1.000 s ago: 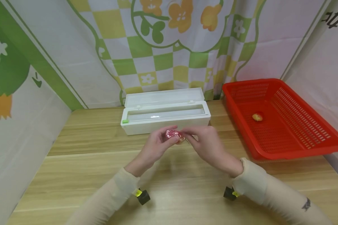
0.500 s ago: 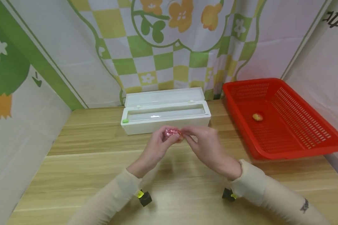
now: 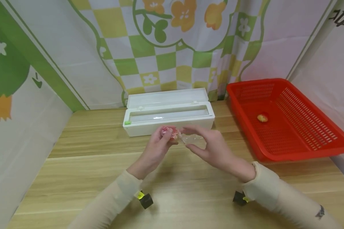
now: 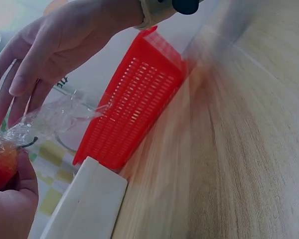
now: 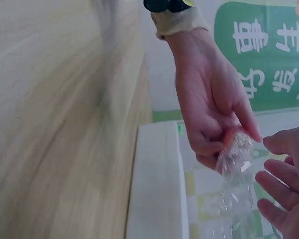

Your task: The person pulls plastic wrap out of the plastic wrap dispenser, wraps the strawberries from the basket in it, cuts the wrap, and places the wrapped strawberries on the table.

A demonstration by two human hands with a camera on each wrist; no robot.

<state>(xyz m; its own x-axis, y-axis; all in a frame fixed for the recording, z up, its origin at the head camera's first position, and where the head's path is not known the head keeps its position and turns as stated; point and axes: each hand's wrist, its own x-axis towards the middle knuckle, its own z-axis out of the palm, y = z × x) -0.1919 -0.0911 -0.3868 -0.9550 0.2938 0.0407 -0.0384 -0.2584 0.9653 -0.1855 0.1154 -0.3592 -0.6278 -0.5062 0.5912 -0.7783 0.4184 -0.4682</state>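
In the head view my left hand [image 3: 153, 149] holds a red apple [image 3: 169, 133] wrapped in clear cling film, above the table in front of the white box. The left wrist view shows the apple's dark stem [image 4: 29, 143] beside my thumb. A loose tail of cling film [image 3: 193, 140] trails from the apple toward the right. Around that tail, thumb and fingers spread apart, is my right hand [image 3: 219, 151]. In the right wrist view the film [image 5: 236, 199] hangs beside its parted fingertips [image 5: 266, 206].
Behind the hands stands a white cling film dispenser [image 3: 169, 126], lid raised, with a film roll [image 3: 169, 116] inside. On the right a red plastic basket [image 3: 306, 156] contains one yellow-and-red fruit [image 3: 262, 118]. A patterned curtain [image 3: 166, 63] hangs at the table's back edge.
My right hand has let go of the film at the apple and moved slightly right, its fingers spreading. The left hand has turned the apple a little leftward, and the film tail now shows.
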